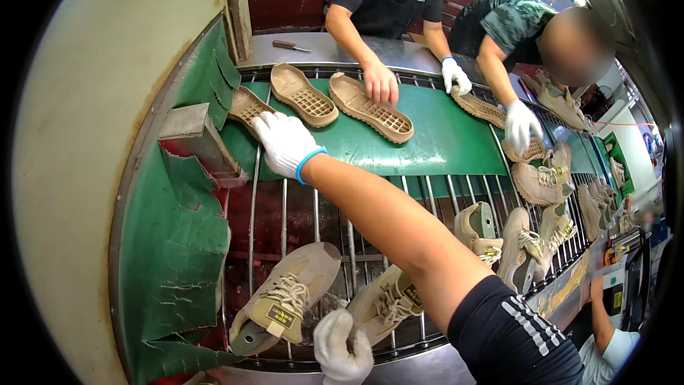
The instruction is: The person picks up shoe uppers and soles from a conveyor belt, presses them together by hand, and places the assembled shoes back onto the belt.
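Gloved in white, both hands were well apart: the left hand was loosely curled at the near edge, a gap between thumb and fingers and nothing seen in it, while the right hand reached across, clamped on the near end of a tan outsole. Just beside the left hand stood a laced tan sneaker, partly hidden by the right forearm; whether they touched, I could not tell. Another tan sneaker sat to its left, on the bars of a metal roller conveyor. Torn green flaps lined the conveyor's left side. More laced sneakers stood to the right. Farther off, a green sheet lay across the bars, with a second outsole beside the held one and a third under a co-worker's bare hand. Another co-worker's gloved hand was over a shorter-looking sole. On the far metal ledge lay a brown-handled knife.
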`<state>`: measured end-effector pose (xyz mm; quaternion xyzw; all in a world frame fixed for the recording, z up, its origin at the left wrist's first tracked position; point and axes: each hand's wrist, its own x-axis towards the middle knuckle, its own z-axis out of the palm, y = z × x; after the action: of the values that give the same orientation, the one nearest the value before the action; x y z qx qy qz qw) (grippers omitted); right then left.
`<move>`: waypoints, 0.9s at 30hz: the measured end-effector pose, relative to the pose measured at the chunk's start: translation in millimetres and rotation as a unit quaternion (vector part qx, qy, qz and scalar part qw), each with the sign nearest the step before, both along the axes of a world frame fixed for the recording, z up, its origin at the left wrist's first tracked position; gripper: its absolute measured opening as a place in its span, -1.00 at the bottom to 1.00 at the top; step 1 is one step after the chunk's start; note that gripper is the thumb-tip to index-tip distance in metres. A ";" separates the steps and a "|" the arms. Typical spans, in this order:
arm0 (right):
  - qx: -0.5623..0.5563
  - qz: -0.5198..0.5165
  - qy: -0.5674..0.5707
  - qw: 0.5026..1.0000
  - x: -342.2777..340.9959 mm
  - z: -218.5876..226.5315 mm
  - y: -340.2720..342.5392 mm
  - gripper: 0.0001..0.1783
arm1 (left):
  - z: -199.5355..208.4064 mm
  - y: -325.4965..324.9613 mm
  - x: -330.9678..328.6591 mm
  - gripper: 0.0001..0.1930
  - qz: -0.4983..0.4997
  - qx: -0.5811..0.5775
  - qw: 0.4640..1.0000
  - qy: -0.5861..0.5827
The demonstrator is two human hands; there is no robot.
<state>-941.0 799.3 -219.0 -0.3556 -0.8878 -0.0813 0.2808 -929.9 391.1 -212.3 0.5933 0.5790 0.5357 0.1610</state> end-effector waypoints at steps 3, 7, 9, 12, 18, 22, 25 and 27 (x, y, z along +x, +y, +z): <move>0.032 -0.043 -0.045 0.998 -6.6 -18.9 15.6 -0.56 | 3.0 5.2 -3.5 -0.51 -0.012 0.011 1.000 0.005; -0.018 -0.024 -0.121 0.992 3.8 -17.9 7.6 -0.68 | -2.5 6.0 -8.1 -0.49 -0.026 0.007 1.000 0.001; -0.078 -0.008 -0.166 0.983 7.3 -7.0 -15.4 -0.71 | -6.4 5.5 -12.3 -0.48 -0.035 0.000 0.999 -0.001; -0.176 0.020 -0.167 0.970 25.6 29.4 -46.6 -0.60 | -14.8 -1.1 -9.1 -0.54 -0.023 0.001 1.000 -0.017; -0.225 0.069 0.115 0.965 70.3 118.7 -141.9 -0.26 | -21.1 -2.2 -7.1 -0.57 -0.008 0.001 1.000 -0.012; -0.288 0.141 0.156 0.934 121.1 207.1 -265.1 -0.19 | -37.7 6.1 -12.0 -0.59 0.008 0.027 0.997 -0.070; -0.096 0.179 0.146 0.968 161.5 200.1 -377.7 -0.31 | -55.8 18.9 -14.4 -0.56 0.036 0.054 0.988 -0.138; -0.132 0.183 0.024 0.974 182.8 182.5 -454.9 -0.35 | -44.3 14.0 -25.1 -0.57 0.023 -0.017 0.948 -0.316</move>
<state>-758.3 344.4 -36.5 -0.2230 -0.9337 0.0978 0.2625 -955.1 405.2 -256.6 0.3770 0.5209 0.6896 0.3333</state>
